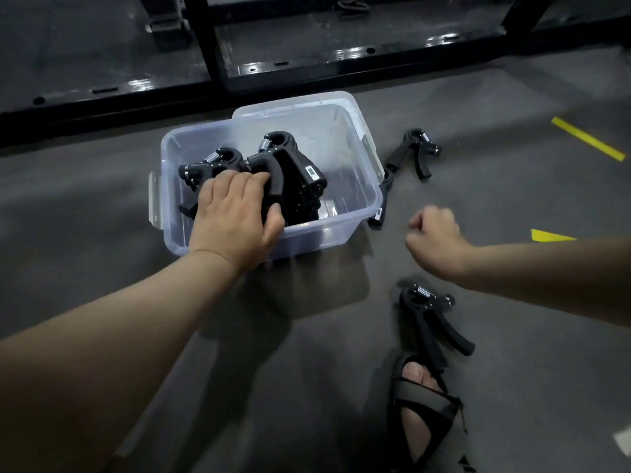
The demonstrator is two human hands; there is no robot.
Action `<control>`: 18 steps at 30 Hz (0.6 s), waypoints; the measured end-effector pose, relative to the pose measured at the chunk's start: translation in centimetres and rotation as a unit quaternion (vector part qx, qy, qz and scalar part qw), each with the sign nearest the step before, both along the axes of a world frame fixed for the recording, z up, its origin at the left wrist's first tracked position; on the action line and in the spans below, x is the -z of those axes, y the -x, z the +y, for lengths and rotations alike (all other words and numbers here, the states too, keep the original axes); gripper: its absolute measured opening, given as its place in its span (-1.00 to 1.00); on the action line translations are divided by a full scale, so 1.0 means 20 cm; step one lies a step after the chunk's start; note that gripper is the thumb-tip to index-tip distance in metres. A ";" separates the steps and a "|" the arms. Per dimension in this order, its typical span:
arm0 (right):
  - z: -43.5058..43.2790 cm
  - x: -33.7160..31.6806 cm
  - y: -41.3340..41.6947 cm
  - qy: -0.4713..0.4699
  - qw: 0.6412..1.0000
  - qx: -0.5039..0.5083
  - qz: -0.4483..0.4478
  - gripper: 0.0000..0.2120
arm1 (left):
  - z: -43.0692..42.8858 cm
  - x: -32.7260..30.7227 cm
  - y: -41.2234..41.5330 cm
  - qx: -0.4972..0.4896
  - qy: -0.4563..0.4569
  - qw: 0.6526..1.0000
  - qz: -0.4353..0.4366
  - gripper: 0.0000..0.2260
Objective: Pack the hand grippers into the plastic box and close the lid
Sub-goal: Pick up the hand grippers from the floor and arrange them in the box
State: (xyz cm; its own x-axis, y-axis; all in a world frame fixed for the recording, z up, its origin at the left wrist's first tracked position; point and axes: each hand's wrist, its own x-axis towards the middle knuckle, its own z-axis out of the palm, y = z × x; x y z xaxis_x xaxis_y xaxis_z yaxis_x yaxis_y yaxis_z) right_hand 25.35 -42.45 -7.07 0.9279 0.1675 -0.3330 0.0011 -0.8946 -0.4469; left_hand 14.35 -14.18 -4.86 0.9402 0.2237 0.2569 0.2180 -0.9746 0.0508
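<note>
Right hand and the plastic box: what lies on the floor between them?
In the head view, one black hand gripper lies on the floor between the right hand and the plastic box, close against the box's right wall.

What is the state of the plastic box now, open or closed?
Open. The plastic box has no lid on top, and the left hand grips the hand grippers inside it.

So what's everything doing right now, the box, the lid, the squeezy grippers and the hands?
plastic box: open, on the floor, partly filled.
lid: off, showing behind the box.
grippers in the box: piled together inside.
grippers on the floor: three, not packed yet, one right beside the box.
left hand: grips the pile in the box.
right hand: curled up, holding nothing.
</note>
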 end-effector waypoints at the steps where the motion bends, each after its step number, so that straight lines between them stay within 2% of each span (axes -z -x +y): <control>1: -0.07 0.05 0.02 0.067 0.994 -0.020 0.080 -0.79 | 0.00 0.00 0.00 -0.001 -0.001 1.000 0.003 -0.49; 3: -0.16 0.10 0.09 0.192 0.955 -0.111 0.197 -0.61 | 0.00 0.00 0.00 -0.003 -0.003 1.000 0.009 -0.49; 4: -0.19 0.13 0.12 0.249 0.931 -0.151 0.218 -0.50 | 0.00 0.00 0.00 -0.004 -0.005 1.000 0.011 -0.49; 6: -0.22 0.18 0.18 0.316 0.904 -0.199 0.206 -0.36 | -0.01 0.00 0.00 -0.007 -0.010 1.000 0.013 -0.49; 11: -0.20 0.25 0.20 0.397 0.861 -0.302 0.102 -0.08 | -0.01 0.00 -0.01 -0.013 -0.016 1.000 0.018 -0.48; 12: -0.19 0.25 0.19 0.396 0.861 -0.302 0.103 -0.09 | -0.01 0.00 -0.01 -0.014 -0.015 1.000 0.018 -0.48; 15: -0.17 0.25 0.17 0.329 0.890 -0.282 0.144 -0.31 | -0.01 0.00 -0.01 -0.013 -0.014 1.000 0.016 -0.49; 18: -0.14 0.24 0.17 0.208 0.923 -0.310 0.091 -0.41 | -0.01 0.00 -0.01 -0.011 -0.016 1.000 0.012 -0.50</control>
